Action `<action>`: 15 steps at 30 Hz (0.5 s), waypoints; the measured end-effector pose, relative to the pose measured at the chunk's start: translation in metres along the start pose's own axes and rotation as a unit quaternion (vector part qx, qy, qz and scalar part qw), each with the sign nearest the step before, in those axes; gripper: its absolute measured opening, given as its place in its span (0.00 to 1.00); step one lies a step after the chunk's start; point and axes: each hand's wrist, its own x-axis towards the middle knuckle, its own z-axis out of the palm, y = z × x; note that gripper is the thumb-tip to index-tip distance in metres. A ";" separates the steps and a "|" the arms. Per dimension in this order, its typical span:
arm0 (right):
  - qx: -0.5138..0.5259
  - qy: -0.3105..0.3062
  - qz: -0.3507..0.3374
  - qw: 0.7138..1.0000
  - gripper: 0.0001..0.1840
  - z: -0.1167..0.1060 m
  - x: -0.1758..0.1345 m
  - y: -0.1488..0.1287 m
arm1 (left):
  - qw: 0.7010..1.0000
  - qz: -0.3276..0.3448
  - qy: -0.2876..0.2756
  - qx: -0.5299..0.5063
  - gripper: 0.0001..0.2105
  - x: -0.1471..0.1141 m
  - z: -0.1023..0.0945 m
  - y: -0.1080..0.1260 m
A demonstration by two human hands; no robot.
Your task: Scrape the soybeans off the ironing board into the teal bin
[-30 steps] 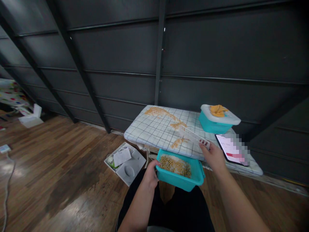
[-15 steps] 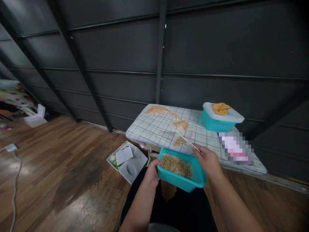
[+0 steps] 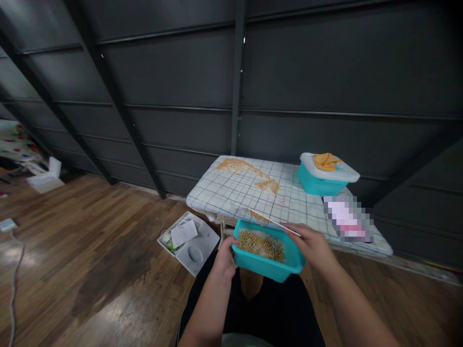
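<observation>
My left hand grips the left rim of a turquoise plastic tub, held against the near table edge above my lap. Yellow soybeans, mixed with small white grains, lie in the tub. In my right hand is a thin white strip, seen nearly edge-on. Its far end touches a small heap of soybeans at the table edge, just above the tub. More soybeans lie scattered in a curved trail across the checked cloth.
A lidded turquoise tub with an orange cloth on top stands at the table's back right. Near it lies a blurred-out object. On the floor left of the table sits an open white box. A dark wall rises behind.
My right hand has drawn the white strip toward me, and the nearest heap of soybeans has moved to the table edge. My left hand still grips the tub.
</observation>
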 end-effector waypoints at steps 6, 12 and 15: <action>0.018 -0.002 0.022 1.000 0.17 -0.004 -0.010 -0.004 | 1.000 0.004 -0.007 0.018 0.15 0.002 -0.003 0.000; 0.011 -0.010 0.005 1.000 0.16 -0.016 -0.017 -0.012 | 1.000 0.006 -0.024 -0.004 0.14 0.000 -0.001 0.001; -0.012 0.014 -0.006 1.000 0.16 -0.023 -0.012 -0.012 | 1.000 0.002 -0.016 -0.009 0.14 -0.001 0.000 0.002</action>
